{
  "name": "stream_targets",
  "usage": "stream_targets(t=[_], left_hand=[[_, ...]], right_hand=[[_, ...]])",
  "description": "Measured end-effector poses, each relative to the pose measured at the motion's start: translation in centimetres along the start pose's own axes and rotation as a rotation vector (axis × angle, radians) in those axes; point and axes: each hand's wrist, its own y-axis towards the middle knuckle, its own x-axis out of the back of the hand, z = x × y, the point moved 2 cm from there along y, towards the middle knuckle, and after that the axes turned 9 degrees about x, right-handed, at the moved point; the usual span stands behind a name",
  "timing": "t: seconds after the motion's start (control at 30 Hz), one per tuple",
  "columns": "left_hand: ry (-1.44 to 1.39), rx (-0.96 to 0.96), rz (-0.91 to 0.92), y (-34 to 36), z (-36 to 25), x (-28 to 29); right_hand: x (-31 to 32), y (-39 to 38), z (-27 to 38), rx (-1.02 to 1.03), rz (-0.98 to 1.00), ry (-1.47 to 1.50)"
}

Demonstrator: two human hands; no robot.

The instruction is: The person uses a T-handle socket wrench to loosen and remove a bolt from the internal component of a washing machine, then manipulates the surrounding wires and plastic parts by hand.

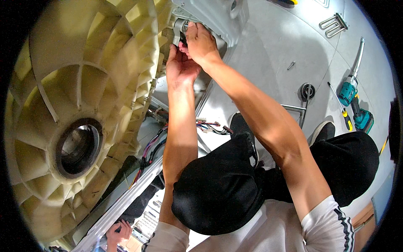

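At the top centre of the frame, both hands pinch a small black part beside the ribbed cream plastic tub (84, 84): steady it with the left hand (181, 67) while the right hand (201, 42) works squarely, its grip closed on the small black part (183, 40).

Ribbed tub (79, 105) at left; wire bundle (184, 130) beside it, below both hands; drill (352, 96) and screwdriver (342, 109) on floor (273, 46) at right.
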Motion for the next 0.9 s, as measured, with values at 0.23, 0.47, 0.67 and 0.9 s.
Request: stream_targets(t=[0.23,0.47,0.67,0.9], left_hand=[[0.018,0.012,0.0,-0.3,0.2,-0.3],[-0.01,0.032,0.057,-0.4,-0.1,0.2],[0.048,-0.065,-0.053,0.0,0.3,-0.1],[0.058,-0.072,0.013,-0.5,0.7,-1.0]], right_hand=[[0.5,-1.1,1.1,0.086,0.028,-0.07],[0.6,-0.8,1.7,0.072,0.068,-0.159],[-0.6,0.3,-0.9,0.055,-0.001,0.029],[0.2,-1.0,2.0,-0.404,0.106,0.523]])
